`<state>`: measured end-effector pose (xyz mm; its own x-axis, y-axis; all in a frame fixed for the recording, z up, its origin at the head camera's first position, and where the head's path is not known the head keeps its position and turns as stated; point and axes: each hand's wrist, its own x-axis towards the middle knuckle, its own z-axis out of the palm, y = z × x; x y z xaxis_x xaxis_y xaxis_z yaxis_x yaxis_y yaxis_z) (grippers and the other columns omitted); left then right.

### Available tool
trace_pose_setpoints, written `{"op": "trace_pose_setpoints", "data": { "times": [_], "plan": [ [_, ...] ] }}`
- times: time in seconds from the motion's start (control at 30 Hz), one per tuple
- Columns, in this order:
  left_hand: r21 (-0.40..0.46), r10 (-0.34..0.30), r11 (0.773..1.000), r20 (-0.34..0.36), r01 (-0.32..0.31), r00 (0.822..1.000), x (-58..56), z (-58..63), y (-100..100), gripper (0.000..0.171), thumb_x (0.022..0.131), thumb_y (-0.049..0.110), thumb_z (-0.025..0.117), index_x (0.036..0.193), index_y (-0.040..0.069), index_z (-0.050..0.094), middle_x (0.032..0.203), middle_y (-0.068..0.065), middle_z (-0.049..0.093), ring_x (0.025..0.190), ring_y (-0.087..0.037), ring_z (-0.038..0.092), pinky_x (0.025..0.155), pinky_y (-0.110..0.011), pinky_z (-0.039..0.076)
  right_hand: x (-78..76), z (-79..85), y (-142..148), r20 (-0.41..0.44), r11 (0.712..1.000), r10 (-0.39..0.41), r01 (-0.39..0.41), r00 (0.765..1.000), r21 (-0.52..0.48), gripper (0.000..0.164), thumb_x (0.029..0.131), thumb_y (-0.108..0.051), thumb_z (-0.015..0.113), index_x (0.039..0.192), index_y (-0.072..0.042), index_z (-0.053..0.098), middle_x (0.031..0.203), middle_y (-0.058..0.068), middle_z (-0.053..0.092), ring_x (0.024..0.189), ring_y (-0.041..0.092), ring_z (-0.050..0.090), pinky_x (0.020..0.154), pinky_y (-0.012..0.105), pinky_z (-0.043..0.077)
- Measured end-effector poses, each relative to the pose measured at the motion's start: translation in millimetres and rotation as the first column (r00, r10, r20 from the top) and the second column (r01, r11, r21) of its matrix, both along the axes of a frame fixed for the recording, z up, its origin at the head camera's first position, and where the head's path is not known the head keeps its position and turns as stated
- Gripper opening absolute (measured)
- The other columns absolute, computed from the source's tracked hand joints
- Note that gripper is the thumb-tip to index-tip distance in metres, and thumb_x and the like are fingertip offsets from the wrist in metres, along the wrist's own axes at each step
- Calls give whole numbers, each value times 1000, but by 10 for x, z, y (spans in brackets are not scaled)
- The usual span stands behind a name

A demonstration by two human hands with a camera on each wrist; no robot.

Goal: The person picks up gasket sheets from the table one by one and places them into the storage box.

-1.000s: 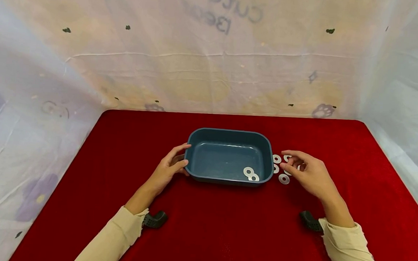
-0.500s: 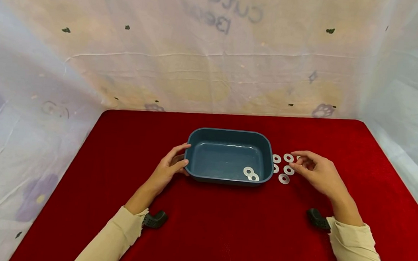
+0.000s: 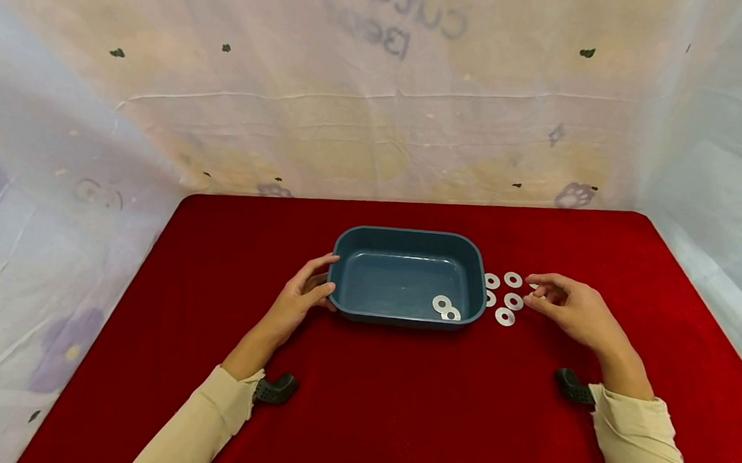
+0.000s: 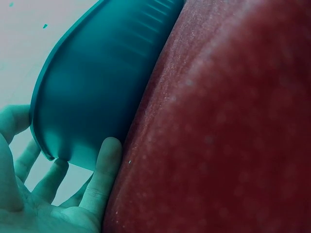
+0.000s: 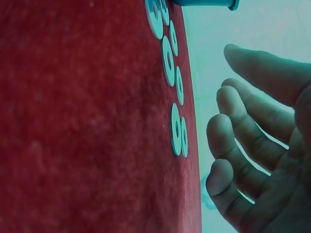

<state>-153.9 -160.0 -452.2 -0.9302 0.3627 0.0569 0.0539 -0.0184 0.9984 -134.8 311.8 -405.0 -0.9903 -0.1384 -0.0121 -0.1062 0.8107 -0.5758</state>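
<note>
A dark blue rectangular bin (image 3: 400, 283) stands on the red cloth, and two flat metal washers (image 3: 441, 304) overlap in its near right corner. My left hand (image 3: 290, 304) holds the bin's left end, with thumb and index fingertips at the rim; in the left wrist view other fingers spread against the outer wall. Several loose washers (image 3: 513, 301) lie flat on the cloth right of the bin. My right hand (image 3: 579, 315) hovers at the right side of this group, thumb and index apart, nothing between them. Its fingers partly hide the rightmost washers.
Red cloth (image 3: 399, 403) covers the table, whose back edge meets a pale printed fabric backdrop (image 3: 378, 118). Fabric hangs on both sides too. A dark wrist mount (image 3: 277, 389) is strapped at the left sleeve, and another wrist mount (image 3: 572, 385) at the right.
My right hand has moved right across the loose washers, uncovering those in the middle. The left hand and the bin have stayed put.
</note>
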Motion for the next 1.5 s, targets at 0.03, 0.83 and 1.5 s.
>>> {"op": "trace_pose_setpoints", "data": {
  "times": [0.03, 0.83, 1.5],
  "plan": [
    [-1, 0, 1000, 0, 0, 1000, -1, -1, 0, 53, 102, 15, 56, 152, 13, 38, 154, -21, 38, 106, -22, 61, 78, -27, 56, 1, -2, 9, 6, 1000, -2, 2, 1000, -1, 41, 95, -36, 67, 128, -11, 64, 98, 3, 65, 80, 8, 55, 70, 21, 44],
    [-2, 6, 1000, 5, -6, 1000, 8, 12, 12, 53, 102, 15, 57, 152, 13, 38, 148, -25, 43, 102, -23, 62, 78, -27, 56, -41, -117, 175, 10, 998, -4, 4, 1000, 57, 38, 90, -30, 74, 119, -6, 69, 97, 5, 68, 76, 0, 55, 69, 21, 42],
    [-5, 7, 1000, 12, -7, 1000, 1, -17, 9, 53, 102, 17, 57, 151, 15, 39, 144, -27, 46, 97, -20, 64, 78, -26, 57, -55, -142, 175, 78, 1000, 4, -6, 997, 27, 35, 88, -20, 75, 114, 3, 68, 95, 9, 61, 76, 5, 50, 68, 22, 41]
  ]
}}
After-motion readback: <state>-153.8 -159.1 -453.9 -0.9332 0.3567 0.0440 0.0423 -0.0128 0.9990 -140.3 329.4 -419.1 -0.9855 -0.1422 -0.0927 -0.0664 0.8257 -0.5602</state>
